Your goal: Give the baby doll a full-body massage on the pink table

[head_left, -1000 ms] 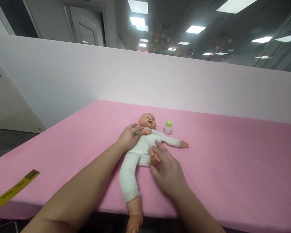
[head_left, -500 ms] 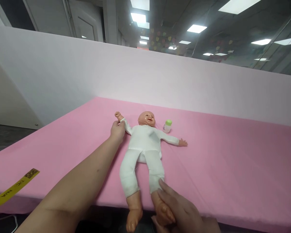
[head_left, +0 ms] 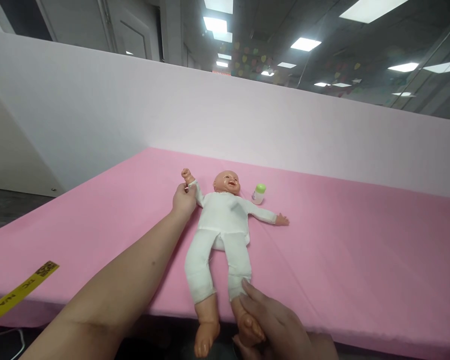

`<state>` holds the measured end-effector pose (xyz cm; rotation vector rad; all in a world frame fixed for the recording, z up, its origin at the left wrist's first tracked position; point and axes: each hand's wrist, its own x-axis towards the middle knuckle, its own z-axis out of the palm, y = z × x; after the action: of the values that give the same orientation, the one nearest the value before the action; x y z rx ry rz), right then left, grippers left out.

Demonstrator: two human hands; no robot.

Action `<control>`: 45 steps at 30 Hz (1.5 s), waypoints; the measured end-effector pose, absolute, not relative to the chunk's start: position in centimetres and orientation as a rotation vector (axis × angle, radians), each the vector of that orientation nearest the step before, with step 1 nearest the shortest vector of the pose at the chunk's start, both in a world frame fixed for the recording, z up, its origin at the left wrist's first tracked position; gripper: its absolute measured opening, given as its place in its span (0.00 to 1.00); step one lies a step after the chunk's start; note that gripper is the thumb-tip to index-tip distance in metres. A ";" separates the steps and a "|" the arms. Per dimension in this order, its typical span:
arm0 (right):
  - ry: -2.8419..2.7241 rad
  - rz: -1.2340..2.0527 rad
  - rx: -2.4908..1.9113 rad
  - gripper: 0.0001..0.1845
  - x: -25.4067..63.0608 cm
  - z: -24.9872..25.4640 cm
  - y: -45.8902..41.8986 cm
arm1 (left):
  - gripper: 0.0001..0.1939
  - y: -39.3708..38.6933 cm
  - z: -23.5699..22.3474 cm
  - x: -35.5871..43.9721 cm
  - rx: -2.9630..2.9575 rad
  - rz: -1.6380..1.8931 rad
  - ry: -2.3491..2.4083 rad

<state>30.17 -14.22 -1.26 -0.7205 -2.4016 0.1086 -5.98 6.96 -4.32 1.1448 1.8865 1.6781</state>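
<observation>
A baby doll in a white suit lies on its back on the pink table, head toward the far wall and feet hanging over the near edge. My left hand is closed on the sleeve of the doll's raised arm, just below its fist. My right hand grips the doll's foot and ankle at the table's near edge. The doll's other arm lies stretched out to the right, and its other foot hangs free.
A small white bottle with a green cap stands just right of the doll's head. A white partition wall rises behind the table. A yellow tape strip lies at the near left edge.
My left hand pulled the doll's arm from its chest out to the upper left. My right hand drew the bent leg straight down to the near edge and still holds the foot.
</observation>
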 end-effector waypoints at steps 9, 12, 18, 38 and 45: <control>-2.278 0.015 -0.749 0.20 28.5 4.0 -11.5 | 0.22 4.2 -0.9 -2.7 1.918 1.357 1.957; -2.310 0.091 -0.773 0.21 27.6 4.9 -9.4 | 0.22 4.0 -0.6 -2.3 2.105 1.261 1.913; -2.462 0.307 -0.946 0.18 25.4 5.0 -6.5 | 0.22 4.2 -0.7 -2.2 2.227 1.170 1.920; -2.365 0.108 -0.794 0.18 28.3 3.1 -12.0 | 0.19 6.4 -2.5 -5.4 0.977 1.682 1.853; -2.466 0.205 -0.906 0.29 29.9 1.1 -14.8 | 0.13 6.9 -2.3 -7.2 0.606 1.689 1.826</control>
<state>29.89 -14.76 1.11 -0.9064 -2.4657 0.2051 -7.19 6.94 -2.34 0.6060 1.8259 1.6889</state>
